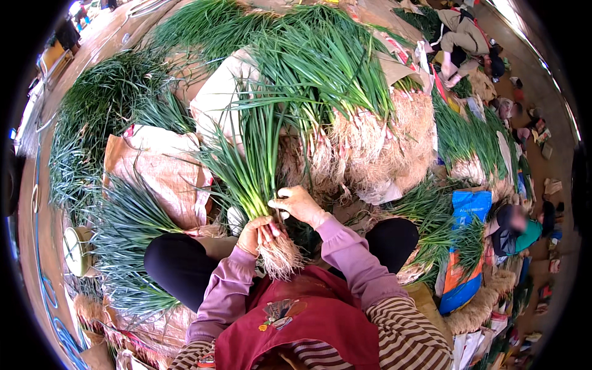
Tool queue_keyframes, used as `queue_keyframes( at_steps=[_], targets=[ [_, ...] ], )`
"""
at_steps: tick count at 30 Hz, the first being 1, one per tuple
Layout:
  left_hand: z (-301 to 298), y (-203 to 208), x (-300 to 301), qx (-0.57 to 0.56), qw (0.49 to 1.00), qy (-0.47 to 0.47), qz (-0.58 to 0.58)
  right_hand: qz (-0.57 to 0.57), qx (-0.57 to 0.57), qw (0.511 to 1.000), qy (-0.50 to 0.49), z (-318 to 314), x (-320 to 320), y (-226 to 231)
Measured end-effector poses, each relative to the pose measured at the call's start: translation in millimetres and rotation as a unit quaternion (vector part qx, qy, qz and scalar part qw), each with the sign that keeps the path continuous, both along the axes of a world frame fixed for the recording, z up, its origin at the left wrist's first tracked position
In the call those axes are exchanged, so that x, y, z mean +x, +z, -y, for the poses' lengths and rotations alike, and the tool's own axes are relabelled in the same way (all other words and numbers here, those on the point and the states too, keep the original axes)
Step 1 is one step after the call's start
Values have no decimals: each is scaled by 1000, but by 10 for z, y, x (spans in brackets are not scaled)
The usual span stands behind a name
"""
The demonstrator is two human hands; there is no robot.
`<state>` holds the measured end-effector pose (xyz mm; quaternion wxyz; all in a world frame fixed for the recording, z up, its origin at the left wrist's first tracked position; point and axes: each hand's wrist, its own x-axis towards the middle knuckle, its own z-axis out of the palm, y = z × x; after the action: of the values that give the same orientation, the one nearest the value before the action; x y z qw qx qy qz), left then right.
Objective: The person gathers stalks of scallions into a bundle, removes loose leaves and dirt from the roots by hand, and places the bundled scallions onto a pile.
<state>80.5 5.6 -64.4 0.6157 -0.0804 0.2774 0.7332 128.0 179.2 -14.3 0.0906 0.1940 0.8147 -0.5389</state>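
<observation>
My left hand (250, 235) is closed round the lower stems of a bunch of spring onions (254, 196), just above the pale roots. The green leaves fan up and away from me, while the shaggy roots hang over my lap. At the bunch's right side, my right hand (301, 206) pinches a single stalk between thumb and fingers; the fingertips partly hide it. Beyond both hands lies a large heap of spring onions (327, 68), its stringy roots turned toward me.
Woven sacks (157, 172) lie among more spring onion piles (129, 246) on the left. A round pale container (78, 251) stands at the far left. To the right are a blue and orange bag (465, 246) and other people (465, 37) beside further piles. A blue hose (46, 283) runs along the left floor.
</observation>
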Motion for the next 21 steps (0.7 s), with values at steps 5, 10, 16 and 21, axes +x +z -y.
queue_keyframes(
  at_steps=[5, 10, 16, 21],
  targets=[
    [40, 89, -66, -18, 999, -23, -42, -148, 126, 974, -114, 207, 148, -110],
    [137, 56, -119, 213, 972, 67, 76, -62, 393, 894, -207, -283, 302, -470],
    [319, 422, -257, 361, 922, 141, -13, 225, 346, 856, 313, -344, 405, -125],
    [218, 317, -289, 189, 980, 56, 39, 71, 290, 930, -215, -882, -418, 502]
  ],
)
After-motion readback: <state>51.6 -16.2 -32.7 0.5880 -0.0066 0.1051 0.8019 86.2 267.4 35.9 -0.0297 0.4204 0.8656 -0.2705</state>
